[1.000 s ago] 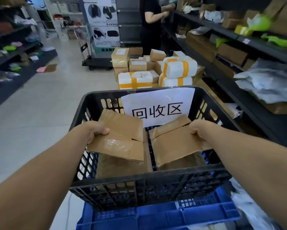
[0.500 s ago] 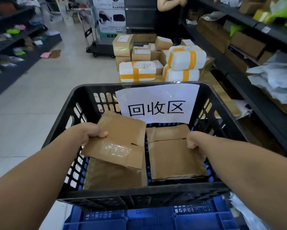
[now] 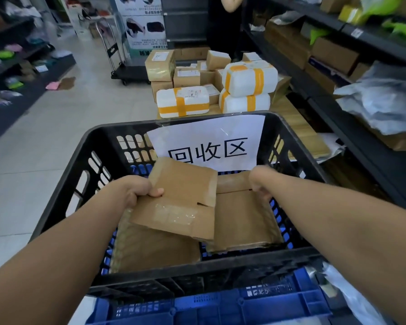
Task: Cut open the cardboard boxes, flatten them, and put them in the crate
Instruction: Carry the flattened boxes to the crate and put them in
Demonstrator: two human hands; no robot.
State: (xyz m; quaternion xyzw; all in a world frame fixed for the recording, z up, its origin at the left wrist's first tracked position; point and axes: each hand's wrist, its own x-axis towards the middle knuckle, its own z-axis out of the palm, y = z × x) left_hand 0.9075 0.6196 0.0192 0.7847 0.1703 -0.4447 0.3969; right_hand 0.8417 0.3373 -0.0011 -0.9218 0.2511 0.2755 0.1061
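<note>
Where both forearms reach in from the near edge, a blue crate [image 3: 209, 308] sits lowest, with the black crate [image 3: 63, 191] stacked on top of it. Inside the black crate, on the left of its floor, lies a sheet of cardboard [image 3: 155, 249]. Above that sheet the left hand [image 3: 131, 193] holds a flattened box [image 3: 180, 202] tilted, its grip closed – thumb on top, fingers underneath – at the box's left edge. That box's right side overlaps a second flattened box [image 3: 241, 221], which lies lower on the right of the crate. The right hand [image 3: 260, 184] curls its fingers over the far right edge of this one; the grip looks closed on it, though the fingertips are hidden. A paper sign [image 3: 209, 141] with three printed characters hangs on the crate's far wall. Beyond the crate, on the floor, white parcels [image 3: 183, 102] banded in orange tape sit in front of a pile of cardboard boxes [image 3: 160, 64]. Behind those are a trolley [image 3: 126, 73] and a person [image 3: 223, 19] in dark clothes, and stocked shelves [image 3: 361, 43] run along the right.
</note>
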